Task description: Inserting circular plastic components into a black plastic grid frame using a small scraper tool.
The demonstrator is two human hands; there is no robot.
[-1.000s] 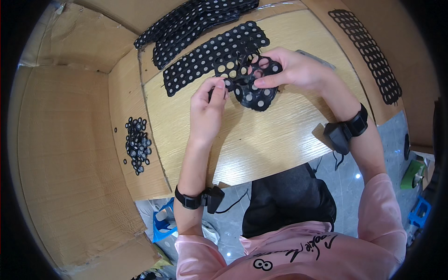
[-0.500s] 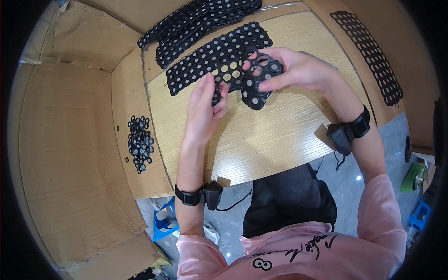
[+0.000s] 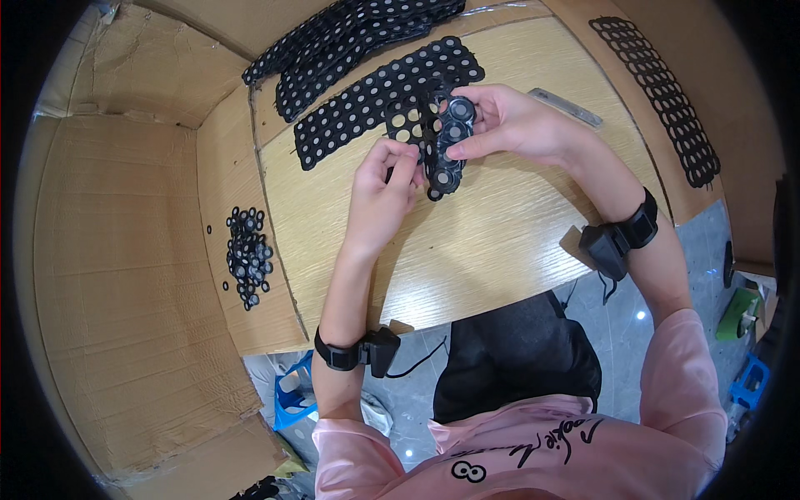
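My right hand point(image 3: 508, 125) grips a strip of black perforated rubber-like sheet point(image 3: 455, 133), bent over, with the thumb on its face. Some of its holes carry grey discs; others are see-through. Beside its left edge, my left hand point(image 3: 385, 179) is closed in a pinch. Dark small ring pieces show between its fingers, mostly hidden; whether the fingertips also touch the strip I cannot tell. Behind both hands lies a flat black sheet point(image 3: 358, 100) filled with grey discs. To the left sits a loose pile of small black rings with grey centres point(image 3: 248, 258).
More black disc-filled sheets point(image 3: 350, 42) are stacked at the back. A black sheet with open holes point(image 3: 658, 100) lies at the far right. A slim metal tool point(image 3: 567, 107) rests beyond my right wrist. Cardboard walls point(image 3: 125, 275) surround the wooden table point(image 3: 475, 250).
My left hand has shifted right, close to the strip, and its fingers have curled inward. My right hand has turned the strip more edge-on, uncovering the metal tool behind the wrist.
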